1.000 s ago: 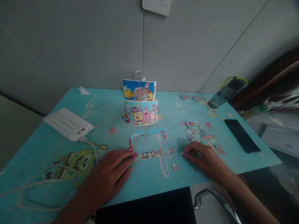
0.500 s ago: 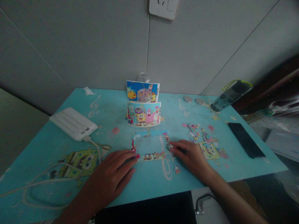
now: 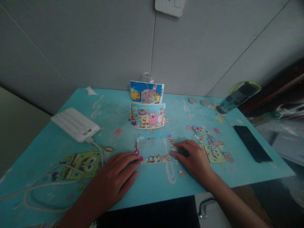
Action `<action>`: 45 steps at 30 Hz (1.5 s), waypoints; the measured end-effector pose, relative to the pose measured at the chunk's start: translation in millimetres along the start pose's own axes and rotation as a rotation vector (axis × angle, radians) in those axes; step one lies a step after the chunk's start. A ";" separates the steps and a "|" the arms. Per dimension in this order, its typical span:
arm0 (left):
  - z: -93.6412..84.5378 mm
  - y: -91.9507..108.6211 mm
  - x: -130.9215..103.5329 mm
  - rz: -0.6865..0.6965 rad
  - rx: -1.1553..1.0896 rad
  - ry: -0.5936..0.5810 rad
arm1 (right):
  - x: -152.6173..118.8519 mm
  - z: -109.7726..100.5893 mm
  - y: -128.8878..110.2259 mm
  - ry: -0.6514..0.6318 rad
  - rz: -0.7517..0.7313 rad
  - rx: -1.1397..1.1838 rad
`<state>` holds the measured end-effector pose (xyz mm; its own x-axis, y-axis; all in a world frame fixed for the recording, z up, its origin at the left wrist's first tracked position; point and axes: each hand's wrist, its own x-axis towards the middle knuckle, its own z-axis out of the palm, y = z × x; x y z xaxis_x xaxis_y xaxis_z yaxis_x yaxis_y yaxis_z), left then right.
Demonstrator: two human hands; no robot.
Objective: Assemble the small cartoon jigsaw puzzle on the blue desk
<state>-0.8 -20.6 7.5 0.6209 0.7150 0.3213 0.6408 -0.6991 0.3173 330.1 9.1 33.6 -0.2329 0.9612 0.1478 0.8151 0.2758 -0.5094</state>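
Note:
A partly assembled jigsaw puzzle [image 3: 153, 159] lies on the desk as a rectangular border of cartoon pieces around a bare middle. My left hand [image 3: 120, 172] rests palm down, fingers stretched out, with its fingertips at the border's lower left corner. At the right side, my right hand [image 3: 193, 156] has thumb and index finger at a small puzzle piece [image 3: 173, 149], partly hidden by the fingertips. A few loose pieces [image 3: 181, 173] lie below that hand. Beyond the border stands a cartoon picture card [image 3: 148, 117], with another card [image 3: 160, 90] behind it.
Loose puzzle pieces [image 3: 198, 134] are heaped right of the border. A black phone [image 3: 251, 143], a bottle [image 3: 237, 97] and two round lids [image 3: 192, 100] lie farther right. At left is a white power bank [image 3: 74, 123] with a cable [image 3: 38, 183]. A clear jar [image 3: 148, 95] stands by the cards.
The view has shifted slightly. My right thumb and index fingertips have spread a little at the right border, showing more of the pieces there. My left hand stays in place.

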 end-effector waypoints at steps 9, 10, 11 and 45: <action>-0.2 0.3 0.6 -0.015 -0.013 0.017 | -7.6 0.4 5.1 0.024 -0.072 0.008; -0.1 0.1 0.6 -0.013 -0.014 0.019 | -7.6 -0.5 5.0 0.031 -0.065 0.011; 0.0 0.0 0.6 -0.013 -0.015 0.021 | -7.4 -1.6 4.8 0.041 -0.058 0.017; -0.1 0.0 1.5 -0.002 -0.016 0.025 | -1.5 -5.6 -0.1 -0.007 0.005 0.124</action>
<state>0.1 -19.6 8.0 0.6082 0.7160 0.3427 0.6344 -0.6979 0.3324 333.4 7.7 38.1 -0.2330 0.9625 0.1388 0.7443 0.2683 -0.6116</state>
